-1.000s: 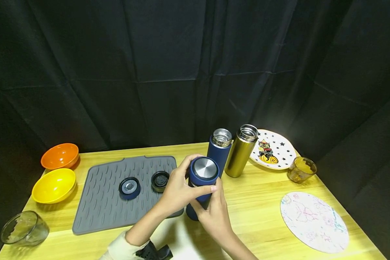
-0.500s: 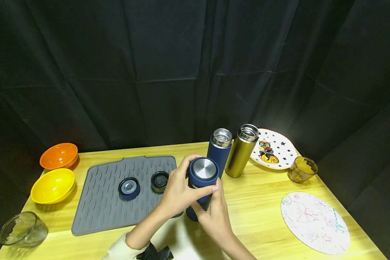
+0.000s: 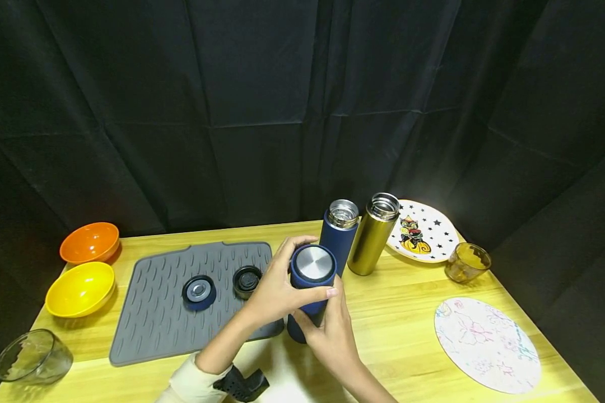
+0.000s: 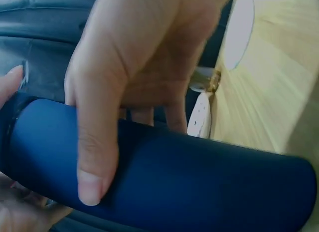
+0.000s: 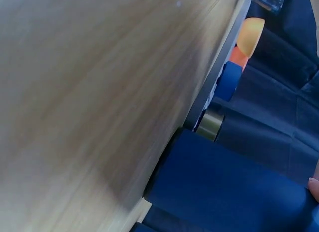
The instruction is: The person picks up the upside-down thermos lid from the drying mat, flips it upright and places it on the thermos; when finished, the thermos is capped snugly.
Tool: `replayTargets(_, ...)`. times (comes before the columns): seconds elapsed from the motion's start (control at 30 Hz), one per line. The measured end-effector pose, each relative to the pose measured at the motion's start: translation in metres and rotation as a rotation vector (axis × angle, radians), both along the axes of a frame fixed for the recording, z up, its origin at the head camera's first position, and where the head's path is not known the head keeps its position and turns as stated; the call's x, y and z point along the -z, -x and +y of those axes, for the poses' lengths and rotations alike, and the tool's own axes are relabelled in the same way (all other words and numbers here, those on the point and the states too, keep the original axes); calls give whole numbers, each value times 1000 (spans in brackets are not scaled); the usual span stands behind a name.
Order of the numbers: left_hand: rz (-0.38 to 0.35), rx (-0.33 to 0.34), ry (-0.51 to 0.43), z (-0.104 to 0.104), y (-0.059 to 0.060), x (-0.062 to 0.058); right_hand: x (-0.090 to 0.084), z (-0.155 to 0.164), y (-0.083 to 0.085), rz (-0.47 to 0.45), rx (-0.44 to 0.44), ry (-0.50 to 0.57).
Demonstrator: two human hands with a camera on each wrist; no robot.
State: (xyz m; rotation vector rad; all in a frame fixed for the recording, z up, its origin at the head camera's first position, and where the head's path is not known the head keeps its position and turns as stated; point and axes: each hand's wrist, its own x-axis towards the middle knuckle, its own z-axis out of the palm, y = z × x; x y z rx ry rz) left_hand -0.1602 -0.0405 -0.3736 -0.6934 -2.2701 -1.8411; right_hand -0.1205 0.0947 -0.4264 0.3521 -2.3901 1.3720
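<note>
A blue insulated bottle (image 3: 297, 331) stands on the table, slightly tilted in the head view, its lid (image 3: 313, 263) on top with a brushed silver disc. My left hand (image 3: 276, 288) wraps round the lid, thumb across the near side. Lower down, my right hand (image 3: 333, 334) grips the blue body; its thumb lies along the body (image 4: 209, 179) in the left wrist view. The base (image 5: 164, 167) meets the wood in the right wrist view. Behind stand a second blue bottle (image 3: 336, 251) and a gold bottle (image 3: 372, 246), both lidless with steel mouths.
A grey ribbed mat (image 3: 151, 313) bears a blue lid (image 3: 199, 292) and a dark lid (image 3: 245, 281). Orange (image 3: 92, 242) and yellow (image 3: 80, 288) bowls and a glass (image 3: 35, 358) line the left; a patterned plate (image 3: 433, 224), amber glass (image 3: 468, 263) and round drawn-on mat (image 3: 486, 344) the right.
The top of the held bottle has shifted slightly left under my left hand. Both hands keep their holds, and the other things stay in place.
</note>
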Motion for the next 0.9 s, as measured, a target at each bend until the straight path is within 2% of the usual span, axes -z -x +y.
replayTargets(0.07, 41, -57, 1, 2, 0, 1, 1, 0, 0, 1, 0, -5)
replayTargets(0.13, 82, -78, -7, 2, -1, 1, 1, 0, 0, -2, 1, -5)
replayTargets(0.23, 103, -26, -20, 0, 0, 0, -1, -1, 0, -19, 6, 4)
replayTargets(0.33, 71, 53, -22, -3, 0, -1, -2, -1, 0, -25, 6, 11)
replayTargets(0.4, 50, 60, -12, -3, -1, -2, -2, -1, 0, -13, 0, 7)
replayTargets(0.43, 44, 41, 1, -2, -2, -2, -1, 0, 1, -1, -4, 3)
replayTargets(0.53, 74, -73, 30, 2, -4, 1, 0, 0, 1, 32, -9, -11)
replayTargets(0.6, 73, -95, -15, 3, -4, 3, 2, -1, 2, 39, -11, -9)
replayTargets(0.67, 80, -41, -76, 2, -4, 6, 2, -1, 2, 30, -8, 2)
replayTargets(0.7, 77, 12, -107, 1, -3, 6, 2, -1, 2, 22, -9, 9)
replayTargets(0.77, 45, 81, -138, 1, -3, 7, 2, -1, 2, 21, -16, 21)
replayTargets(0.8, 42, 68, -126, 2, -4, 7, 2, -1, 2, 32, -19, 19)
replayTargets(0.9, 57, -40, -81, 7, -5, 7, 2, 0, 2, 31, -27, 18)
